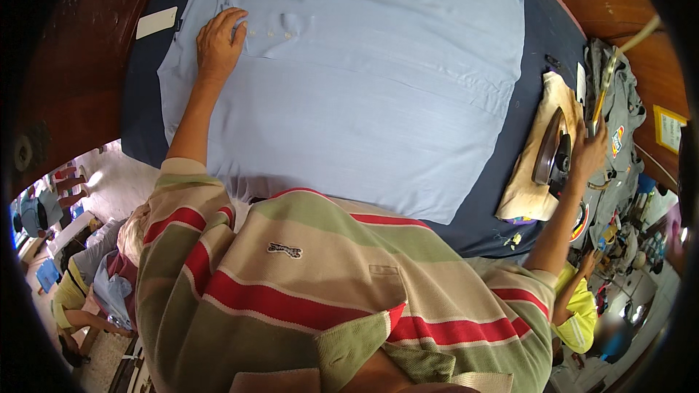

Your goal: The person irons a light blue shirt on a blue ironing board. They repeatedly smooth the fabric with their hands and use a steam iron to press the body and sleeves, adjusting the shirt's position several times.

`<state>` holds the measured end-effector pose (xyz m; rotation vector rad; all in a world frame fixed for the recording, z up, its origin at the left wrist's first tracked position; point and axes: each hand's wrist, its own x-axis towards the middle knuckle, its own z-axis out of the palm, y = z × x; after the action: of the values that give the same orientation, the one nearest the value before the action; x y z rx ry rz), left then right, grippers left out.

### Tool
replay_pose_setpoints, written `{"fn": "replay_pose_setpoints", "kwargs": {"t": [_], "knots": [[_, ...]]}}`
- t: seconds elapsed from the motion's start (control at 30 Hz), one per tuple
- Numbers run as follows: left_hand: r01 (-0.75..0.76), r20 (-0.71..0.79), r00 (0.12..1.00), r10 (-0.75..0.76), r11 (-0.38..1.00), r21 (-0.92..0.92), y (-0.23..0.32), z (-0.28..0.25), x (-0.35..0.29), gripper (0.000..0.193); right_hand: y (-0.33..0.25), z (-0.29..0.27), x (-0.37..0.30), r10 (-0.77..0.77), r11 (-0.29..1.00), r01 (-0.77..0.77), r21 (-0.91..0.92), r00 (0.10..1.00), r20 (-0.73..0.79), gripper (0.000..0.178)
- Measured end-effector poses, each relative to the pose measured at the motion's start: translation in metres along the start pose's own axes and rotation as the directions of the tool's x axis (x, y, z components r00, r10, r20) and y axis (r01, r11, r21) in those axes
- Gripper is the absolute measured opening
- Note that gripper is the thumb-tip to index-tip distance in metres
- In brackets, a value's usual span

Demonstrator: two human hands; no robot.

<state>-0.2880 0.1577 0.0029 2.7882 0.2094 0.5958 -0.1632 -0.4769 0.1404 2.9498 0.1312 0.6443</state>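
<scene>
A light blue shirt (349,102) with a short row of buttons lies spread on a dark blue cloth-covered table (510,207). My left hand (218,44) rests on it beside the buttons, palm down, fingers stretched out, holding nothing. At the right, an iron (551,149) with a dark handle sits on a folded cream cloth (530,185). Just right of the iron, my right hand (591,151) is closed around the lower end of a long thin stick (608,76), yellowish and slightly blurred, which slants up and away. The stick's gripped end is hidden by my fingers.
A white tag (156,22) lies by the shirt's upper left corner. Grey garments (619,116) are heaped beyond my right hand. Brown wooden panels (80,58) border the table. A person in yellow (579,313) is at lower right; other people are at lower left.
</scene>
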Motion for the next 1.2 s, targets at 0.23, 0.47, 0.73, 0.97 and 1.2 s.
{"fn": "replay_pose_setpoints", "kwargs": {"t": [0.23, 0.47, 0.73, 0.97, 1.2], "knots": [[0.026, 0.214, 0.974, -0.075, 0.974, 0.223, -0.007, 0.020, 0.002, 0.044, -0.134, 0.106, -0.062, -0.171, 0.974, 0.121, 0.190, 0.945, 0.279, 0.058], [0.052, 0.289, 0.944, -0.157, 0.939, 0.340, -0.015, 0.027, 0.000, 0.049, -0.130, 0.111, -0.063, -0.146, 0.978, 0.078, 0.193, 0.918, 0.370, 0.061], [-0.465, 0.164, 0.853, 0.496, 0.864, -0.192, 0.141, 0.022, -0.008, 0.042, -0.231, 0.051, -0.064, -0.563, 0.541, 0.362, 0.759, 0.826, 0.008, 0.029], [-0.455, 0.151, 0.843, 0.517, 0.833, -0.315, 0.175, 0.050, -0.008, 0.026, -0.247, 0.068, -0.058, -0.543, 0.556, 0.238, 0.796, 0.829, 0.131, 0.012], [-0.448, 0.114, 0.864, 0.491, 0.851, -0.273, 0.184, 0.063, 0.006, 0.011, -0.259, 0.052, -0.062, -0.480, 0.641, 0.212, 0.737, 0.860, 0.171, 0.014]]}}
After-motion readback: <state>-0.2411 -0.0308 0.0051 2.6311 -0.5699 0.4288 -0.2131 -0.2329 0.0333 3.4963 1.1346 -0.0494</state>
